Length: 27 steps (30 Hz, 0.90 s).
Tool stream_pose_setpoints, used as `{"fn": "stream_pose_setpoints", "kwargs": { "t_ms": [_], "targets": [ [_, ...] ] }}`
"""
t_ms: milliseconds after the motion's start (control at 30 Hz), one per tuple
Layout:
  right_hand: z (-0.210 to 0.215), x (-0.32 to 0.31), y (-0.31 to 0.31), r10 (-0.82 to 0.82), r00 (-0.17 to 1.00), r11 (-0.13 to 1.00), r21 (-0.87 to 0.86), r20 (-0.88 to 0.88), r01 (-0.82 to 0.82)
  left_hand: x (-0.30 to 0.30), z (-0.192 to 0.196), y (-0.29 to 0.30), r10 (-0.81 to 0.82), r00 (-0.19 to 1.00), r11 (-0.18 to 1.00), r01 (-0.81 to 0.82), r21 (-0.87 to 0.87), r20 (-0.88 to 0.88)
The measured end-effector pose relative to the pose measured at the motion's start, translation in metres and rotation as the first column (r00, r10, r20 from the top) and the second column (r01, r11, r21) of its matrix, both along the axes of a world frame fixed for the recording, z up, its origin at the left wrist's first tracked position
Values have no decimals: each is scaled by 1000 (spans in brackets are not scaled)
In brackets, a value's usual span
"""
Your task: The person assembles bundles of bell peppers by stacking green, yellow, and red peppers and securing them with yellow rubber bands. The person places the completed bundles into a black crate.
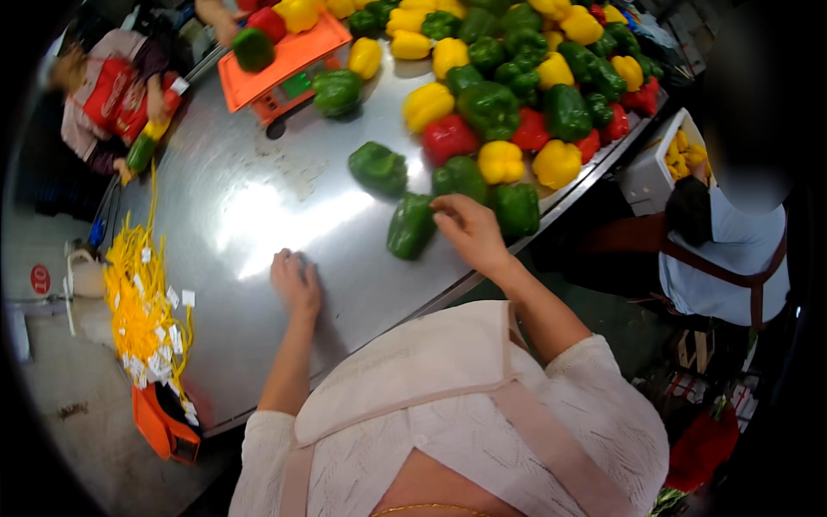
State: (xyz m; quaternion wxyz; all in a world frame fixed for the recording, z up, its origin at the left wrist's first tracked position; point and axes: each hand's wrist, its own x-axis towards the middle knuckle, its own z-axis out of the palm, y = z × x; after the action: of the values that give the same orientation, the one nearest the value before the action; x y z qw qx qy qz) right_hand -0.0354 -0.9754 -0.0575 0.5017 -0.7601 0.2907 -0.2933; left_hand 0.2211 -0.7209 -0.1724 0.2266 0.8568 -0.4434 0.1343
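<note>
My right hand [472, 231] reaches over the near edge of the metal table, its fingertips at the right side of a green bell pepper [411, 226]. Those fingers are bent but not wrapped round it. Just beyond the hand lies another green bell pepper [460, 177], and a third green bell pepper [517, 210] sits to its right. On the bare metal to the left, my left hand [295, 281] rests with its fingers loosely apart and nothing in it. Farther off lies a separate green bell pepper [376, 168].
A large pile of green, yellow and red peppers [525, 73] covers the far right of the metal table [207, 284]. An orange stand [284, 65] holds peppers. Yellow tagged ties [138, 302] hang at the left edge, above an orange tape dispenser [164, 426]. People work at both sides.
</note>
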Motion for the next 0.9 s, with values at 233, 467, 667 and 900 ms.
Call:
{"fn": "stream_pose_setpoints", "kwargs": {
  "t_ms": [233, 467, 667, 900],
  "targets": [
    [16, -18, -8, -7, 999, 966, -257, -50, -6, -2, 10, -5, 9, 997, 997, -4, 72, -77],
    [21, -69, -17, -80, 984, 993, -99, -158, 65, 4, 3, -1, -71, 997, 995, 71, 66, -15],
    [21, -88, -30, -205, 974, 963, -200, -101, 182, 5, 3, 0, -58, 994, 996, 64, 66, -91],
    [17, -143, -79, -491, 858, 814, -432, -154, 388, 2, 6, 0, -39, 999, 993, 43, 111, -34]
  ]
}}
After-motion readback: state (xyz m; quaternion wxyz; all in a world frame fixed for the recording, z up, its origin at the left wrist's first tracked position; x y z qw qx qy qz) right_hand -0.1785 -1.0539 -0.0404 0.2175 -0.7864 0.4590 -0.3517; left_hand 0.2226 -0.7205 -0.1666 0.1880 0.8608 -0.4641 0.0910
